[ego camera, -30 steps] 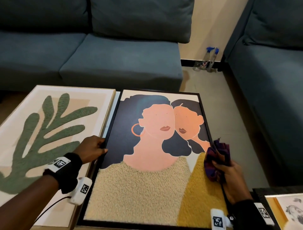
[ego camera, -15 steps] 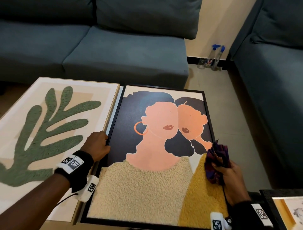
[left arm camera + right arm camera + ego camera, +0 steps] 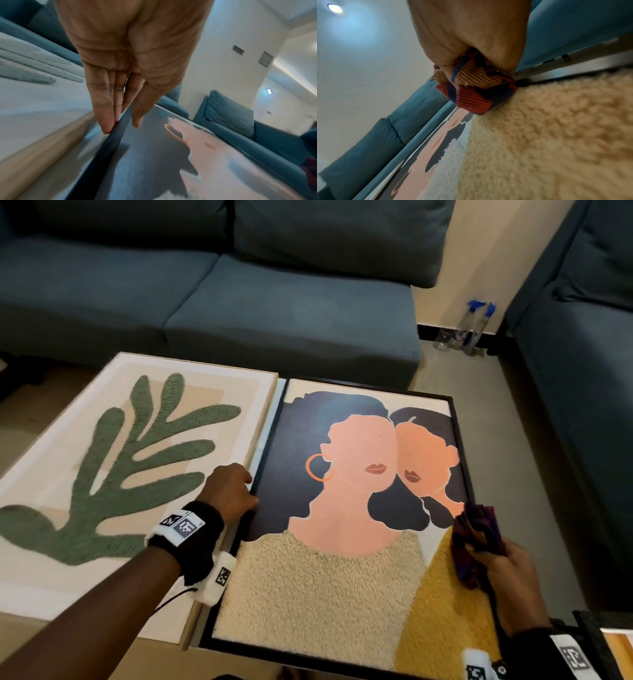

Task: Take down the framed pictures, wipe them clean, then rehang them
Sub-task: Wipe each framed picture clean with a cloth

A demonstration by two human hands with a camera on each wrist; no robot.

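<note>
A black-framed picture of two faces lies flat in front of me, with a pale-framed green leaf picture flat beside it on the left. My left hand holds the black frame's left edge. In the left wrist view the left hand has its fingers down the outside of that edge and its thumb on the picture. My right hand grips a bunched red, blue and orange cloth against the frame's right edge. In the right wrist view the cloth touches the woolly part of the picture.
A blue sofa runs along the far side and a second blue sofa along the right. Two spray bottles stand on the floor in the corner between them. The corner of another dark-framed picture shows at lower right.
My view has drifted a little, so the pictures sit slightly to the right. Both hands keep their places on the black frame's edges, the cloth still in the right.
</note>
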